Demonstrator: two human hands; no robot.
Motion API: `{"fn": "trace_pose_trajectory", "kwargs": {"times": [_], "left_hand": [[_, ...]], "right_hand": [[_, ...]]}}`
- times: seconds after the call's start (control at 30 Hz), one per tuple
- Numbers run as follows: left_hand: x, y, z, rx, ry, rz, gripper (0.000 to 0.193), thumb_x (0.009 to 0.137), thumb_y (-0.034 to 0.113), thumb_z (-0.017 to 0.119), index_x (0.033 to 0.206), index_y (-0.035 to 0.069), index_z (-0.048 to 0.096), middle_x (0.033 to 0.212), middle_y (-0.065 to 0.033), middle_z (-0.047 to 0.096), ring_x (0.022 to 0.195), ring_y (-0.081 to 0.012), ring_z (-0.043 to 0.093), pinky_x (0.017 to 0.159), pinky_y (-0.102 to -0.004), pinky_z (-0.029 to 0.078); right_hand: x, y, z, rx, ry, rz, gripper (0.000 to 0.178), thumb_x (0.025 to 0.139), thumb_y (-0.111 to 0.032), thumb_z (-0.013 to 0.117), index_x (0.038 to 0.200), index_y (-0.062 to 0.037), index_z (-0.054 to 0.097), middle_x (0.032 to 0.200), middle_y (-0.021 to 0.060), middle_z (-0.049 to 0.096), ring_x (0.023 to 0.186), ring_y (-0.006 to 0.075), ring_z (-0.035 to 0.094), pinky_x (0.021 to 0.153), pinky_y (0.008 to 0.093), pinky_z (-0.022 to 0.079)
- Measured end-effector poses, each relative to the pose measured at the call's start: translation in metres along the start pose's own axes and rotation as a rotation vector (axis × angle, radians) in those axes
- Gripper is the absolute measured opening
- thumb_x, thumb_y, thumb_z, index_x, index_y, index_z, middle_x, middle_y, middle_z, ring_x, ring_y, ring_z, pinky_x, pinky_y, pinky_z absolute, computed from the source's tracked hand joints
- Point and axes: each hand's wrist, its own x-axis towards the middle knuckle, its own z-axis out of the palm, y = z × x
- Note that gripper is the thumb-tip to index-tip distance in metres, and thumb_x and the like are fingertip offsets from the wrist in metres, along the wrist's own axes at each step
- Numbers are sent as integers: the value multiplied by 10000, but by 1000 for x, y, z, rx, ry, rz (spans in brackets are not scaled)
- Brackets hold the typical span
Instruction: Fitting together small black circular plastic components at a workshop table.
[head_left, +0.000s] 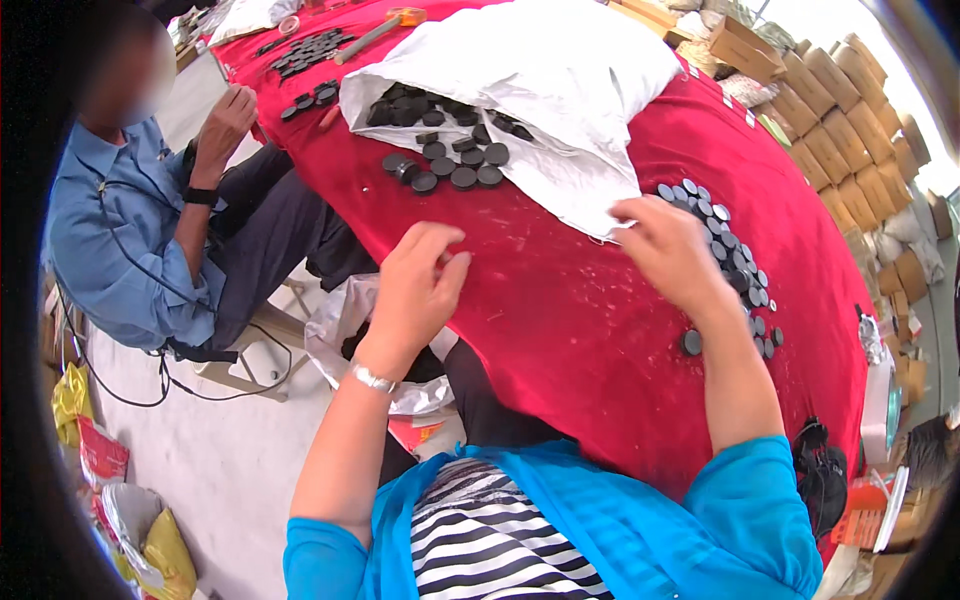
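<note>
My left hand (422, 285) hovers over the near left edge of the red-covered table (560, 300), its fingers bent and apart, with nothing visible in them. Farther right, my right hand (668, 250) is at the lower corner of a white woven sack (560, 70). Its fingers are slightly blurred and look parted; whether they touch the sack is unclear. From the sack's mouth, black round caps (463, 177) spill onto the cloth. A second group of dark discs (735, 255) lies beside and beyond my right wrist, with one separate black disc (691, 342) nearer me.
A seated person in a blue shirt (130, 210) is at the left. Farther back lie more black pieces (312, 52) and a hammer (380, 35). A plastic bag (335, 325) hangs below the table edge. Stacked cartons (845, 130) line the right.
</note>
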Motion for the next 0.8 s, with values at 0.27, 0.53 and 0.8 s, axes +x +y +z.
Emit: {"fn": "trace_pose_trajectory", "kwargs": {"times": [0.27, 0.53, 0.8], "left_hand": [[18, -46, 29, 315, 5, 18, 135, 774, 54, 624, 891, 0, 586, 862, -160, 573, 728, -316, 597, 650, -393, 486], [37, -55, 32, 221, 220, -119, 363, 746, 91, 663, 1087, 10, 565, 1091, -199, 542, 831, -350, 603, 740, -407, 500], [45, -43, 28, 475, -206, -105, 301, 750, 110, 642, 1038, 36, 597, 1142, -141, 551, 901, -357, 608, 773, -421, 511]], "right_hand": [[145, 12, 123, -60, 77, -165, 365, 839, -226, 587, 1163, -61, 580, 1049, 192, 607, 962, 360, 579, 835, 428, 458], [197, 3, 146, -295, -319, -83, 405, 879, -415, 514, 1134, -118, 617, 1072, 226, 566, 1021, 383, 559, 877, 442, 453], [138, 16, 122, -161, -239, -258, 316, 860, -306, 594, 1064, -69, 639, 1180, 155, 507, 1052, 340, 532, 886, 404, 433]]}}
